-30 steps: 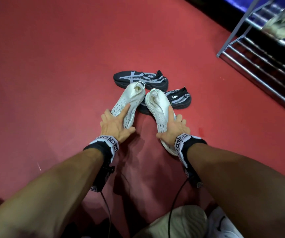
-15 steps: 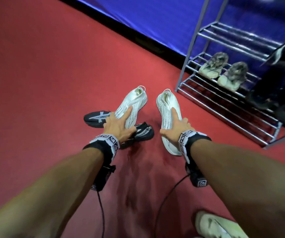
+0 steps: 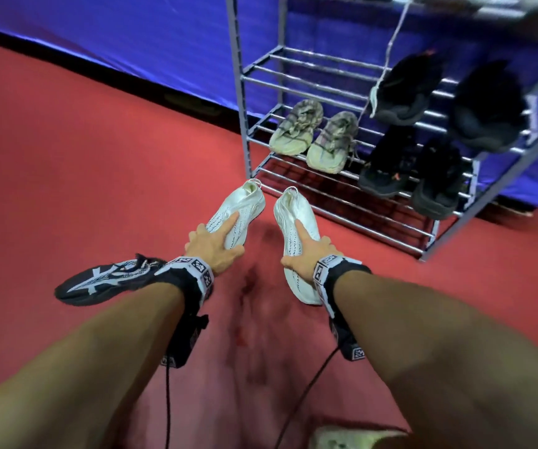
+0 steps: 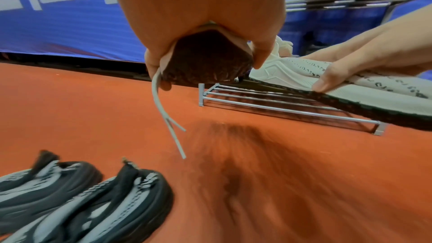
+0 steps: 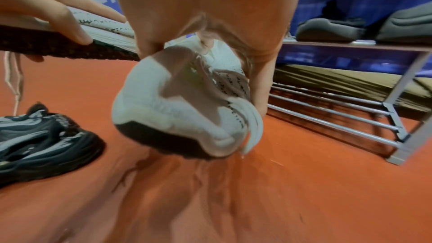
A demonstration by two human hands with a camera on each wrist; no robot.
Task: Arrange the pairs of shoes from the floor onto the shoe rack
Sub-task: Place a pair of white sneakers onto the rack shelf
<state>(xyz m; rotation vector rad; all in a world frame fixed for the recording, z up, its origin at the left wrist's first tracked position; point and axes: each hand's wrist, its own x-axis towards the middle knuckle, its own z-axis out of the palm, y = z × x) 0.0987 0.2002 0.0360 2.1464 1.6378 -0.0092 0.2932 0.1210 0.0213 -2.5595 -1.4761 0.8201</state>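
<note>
My left hand [image 3: 214, 246] grips one white knit shoe [image 3: 245, 202] by its toe end, heel pointing at the rack. A loose lace [image 4: 163, 106] hangs from this shoe. My right hand [image 3: 306, 256] grips the other white shoe [image 3: 295, 212] the same way. Both shoes are held above the red floor, side by side, just in front of the metal shoe rack's lowest shelf [image 3: 351, 205]. A black-and-white pair [image 4: 93, 200] lies on the floor behind my left wrist; the head view shows one of them [image 3: 99, 283].
On the rack's second-lowest shelf stands a beige pair [image 3: 313, 137] at the left with a black pair [image 3: 413, 170] to its right. More black shoes [image 3: 449, 95] sit one shelf up. A blue banner [image 3: 131, 43] backs the rack.
Both hands have lifted the white shoes off the floor and carried them away from the black-and-white pair toward the rack, which is now close in front.
</note>
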